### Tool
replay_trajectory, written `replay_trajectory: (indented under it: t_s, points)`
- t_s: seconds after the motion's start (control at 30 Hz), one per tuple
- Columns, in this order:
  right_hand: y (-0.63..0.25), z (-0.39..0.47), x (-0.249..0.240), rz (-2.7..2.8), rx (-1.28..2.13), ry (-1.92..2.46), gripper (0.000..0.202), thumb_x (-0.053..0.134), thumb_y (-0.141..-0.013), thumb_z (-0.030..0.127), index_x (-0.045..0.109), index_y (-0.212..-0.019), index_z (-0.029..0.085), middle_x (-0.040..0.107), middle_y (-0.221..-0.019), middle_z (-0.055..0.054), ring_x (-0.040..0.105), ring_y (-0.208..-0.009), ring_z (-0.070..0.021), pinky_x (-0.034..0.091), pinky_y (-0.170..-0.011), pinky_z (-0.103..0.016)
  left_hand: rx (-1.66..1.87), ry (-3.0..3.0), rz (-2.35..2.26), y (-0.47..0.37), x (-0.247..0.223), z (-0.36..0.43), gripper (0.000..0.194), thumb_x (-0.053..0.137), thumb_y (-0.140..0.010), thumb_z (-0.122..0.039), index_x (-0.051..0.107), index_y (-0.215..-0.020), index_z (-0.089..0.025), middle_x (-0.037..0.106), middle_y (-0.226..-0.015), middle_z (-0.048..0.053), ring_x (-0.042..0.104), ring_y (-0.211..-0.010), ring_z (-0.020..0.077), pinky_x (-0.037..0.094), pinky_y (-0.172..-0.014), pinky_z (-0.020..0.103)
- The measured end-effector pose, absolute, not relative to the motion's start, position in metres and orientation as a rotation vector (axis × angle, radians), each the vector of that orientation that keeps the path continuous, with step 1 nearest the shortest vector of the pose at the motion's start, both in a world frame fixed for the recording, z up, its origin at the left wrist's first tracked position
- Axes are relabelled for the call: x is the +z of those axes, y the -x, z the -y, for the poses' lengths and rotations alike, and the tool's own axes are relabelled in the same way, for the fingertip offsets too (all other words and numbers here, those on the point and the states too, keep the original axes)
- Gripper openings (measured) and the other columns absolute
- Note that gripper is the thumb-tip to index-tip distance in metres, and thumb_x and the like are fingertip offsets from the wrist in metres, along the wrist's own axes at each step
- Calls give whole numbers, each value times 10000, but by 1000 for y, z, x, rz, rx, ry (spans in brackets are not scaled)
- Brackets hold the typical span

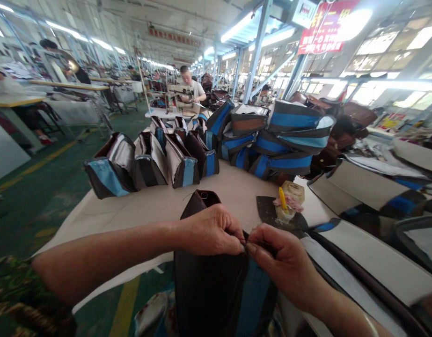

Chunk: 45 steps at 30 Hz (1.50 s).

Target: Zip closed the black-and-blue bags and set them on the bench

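A dark bag body (208,290) with a blue strip along its side stands in front of me at the table's near edge. My left hand (216,231) pinches its upper edge, thumb and fingertips pressed together. Right beside it, my right hand (277,252) pinches the same edge, and the fingertips of both hands almost meet. Whether something small sits between the fingertips is hidden. A metal ring or buckle (204,195) shows at the bag's far end, beyond my left hand.
Several similar bag bodies (149,164) stand in rows on the pale table (142,206). More lie stacked (289,135) behind. A glue pot (288,201) with a yellow handle sits on a dark scrap at right. Large bag panels (373,252) fill the right side. A person (193,89) works farther back.
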State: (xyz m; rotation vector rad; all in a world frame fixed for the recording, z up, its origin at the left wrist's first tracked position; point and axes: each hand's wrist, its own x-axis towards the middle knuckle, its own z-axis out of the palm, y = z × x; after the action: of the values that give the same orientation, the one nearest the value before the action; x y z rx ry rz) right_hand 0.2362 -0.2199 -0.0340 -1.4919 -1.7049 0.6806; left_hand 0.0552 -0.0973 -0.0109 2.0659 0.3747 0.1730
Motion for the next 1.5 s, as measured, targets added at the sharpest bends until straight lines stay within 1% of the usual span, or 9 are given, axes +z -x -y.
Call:
replay_trajectory:
  t_s: [0.3, 0.47, 0.67, 0.83, 0.93, 1.07, 1.13, 1.3, 1.5]
  points:
    - [-252, 223, -31, 2296, -22, 996, 235, 498, -927, 37, 617, -1076, 175, 679, -802, -25, 610, -715, -162, 468, -927, -408, 258, -2113, -265, -48, 2, 104, 157, 668, -804, -166, 799, -875, -119, 693, -792, 28, 643, -785, 155, 463, -734, 231]
    - [-255, 227, -29, 2446, -374, 983, 218, 482, -981, 37, 655, -1012, 166, 659, -741, 7, 522, -597, -121, 413, -1027, -418, 82, -2054, -375, -45, 10, 95, 442, 501, -1005, -433, 773, -870, -111, 647, -772, 28, 566, -711, 135, 425, -677, 241]
    - [-254, 233, -28, 2524, -439, 830, 323, 374, -1002, 63, 677, -1115, 51, 724, -880, -94, 589, -688, -178, 351, -1058, -485, -235, -2022, -382, -51, 1, 86, 469, 584, -934, -567, 602, -719, -151, 410, -617, -51, 363, -581, 107, 288, -530, 253]
    - [-258, 241, -28, 2312, 31, 965, 247, 440, -1013, 100, 651, -1133, 147, 725, -916, -47, 643, -774, -163, 384, -1038, -411, -173, -2012, -244, -50, 1, 92, 345, 624, -928, -452, 649, -766, -148, 524, -706, -15, 482, -676, 132, 371, -611, 244]
    - [-260, 241, -21, 1986, 563, 1212, 222, 415, -1078, 239, 609, -1186, 233, 710, -934, -5, 657, -862, -149, 475, -863, -307, -39, -2100, -116, -49, 8, 100, 256, 624, -932, -321, 646, -742, -152, 546, -721, 0, 526, -697, 134, 397, -650, 244]
    - [-259, 226, -3, 1962, 955, 1364, 352, 431, -1082, 387, 651, -882, 198, 605, -788, 7, 559, -729, -130, 422, -655, -268, 113, -2209, -24, -50, 11, 107, 243, 629, -915, -217, 613, -679, -159, 531, -685, -2, 516, -665, 122, 396, -637, 235]
    - [-258, 218, 3, 2096, 1016, 1327, 360, 516, -1051, 370, 632, -765, 184, 561, -768, 18, 519, -699, -113, 388, -641, -264, 156, -2260, -18, -50, 9, 109, 225, 629, -918, -216, 635, -700, -162, 559, -695, 9, 537, -678, 130, 408, -644, 238]
    - [-255, 212, 6, 2282, 873, 1242, 204, 576, -997, 203, 602, -795, 187, 563, -794, 29, 518, -751, -114, 360, -700, -277, 193, -2256, -28, -46, 4, 108, 223, 631, -942, -282, 675, -757, -167, 625, -752, 37, 585, -731, 149, 441, -695, 248]
    - [-249, 216, 3, 2226, 826, 1166, 237, 539, -967, 120, 489, -746, 190, 513, -742, 45, 472, -713, -107, 329, -677, -269, 28, -2128, -159, -35, 12, 86, 540, 391, -1048, -540, 673, -804, -151, 622, -792, 35, 575, -739, 148, 442, -715, 257]
